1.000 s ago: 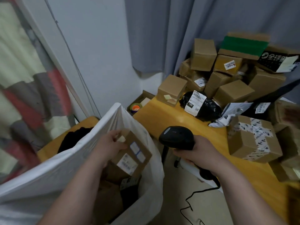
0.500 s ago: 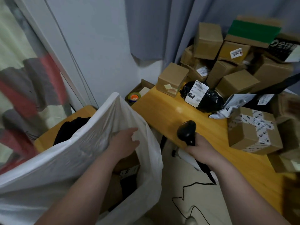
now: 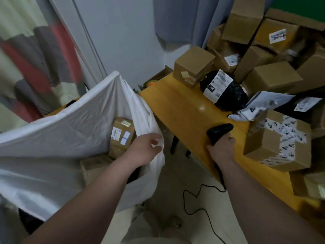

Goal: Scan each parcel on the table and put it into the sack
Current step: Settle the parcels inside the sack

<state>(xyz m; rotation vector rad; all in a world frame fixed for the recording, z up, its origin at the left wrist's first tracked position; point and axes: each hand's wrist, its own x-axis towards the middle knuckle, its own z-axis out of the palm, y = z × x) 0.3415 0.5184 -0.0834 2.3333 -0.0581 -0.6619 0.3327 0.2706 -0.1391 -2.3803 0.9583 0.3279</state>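
Note:
A white sack (image 3: 66,131) stands open at the left, with a labelled cardboard parcel (image 3: 121,134) lying inside it. My left hand (image 3: 144,148) hangs over the sack's right rim, fingers apart and holding nothing. My right hand (image 3: 221,148) grips a black barcode scanner (image 3: 219,132) at the front edge of the yellow table (image 3: 179,106). On the table lie a taped brown box (image 3: 279,140), a black bag parcel with a white label (image 3: 225,90), a grey mailer (image 3: 262,106) and a plain brown box (image 3: 193,66).
Several cardboard boxes (image 3: 270,80) are piled at the table's back right against a grey curtain (image 3: 177,16). The scanner's black cable (image 3: 202,206) trails across the tiled floor. A small box with a tape roll (image 3: 153,81) sits behind the table's left corner.
My left hand let the labelled parcel go into the sack and drew back to the sack's rim. My right hand carried the scanner rightward over the table edge. The view has swung left and down.

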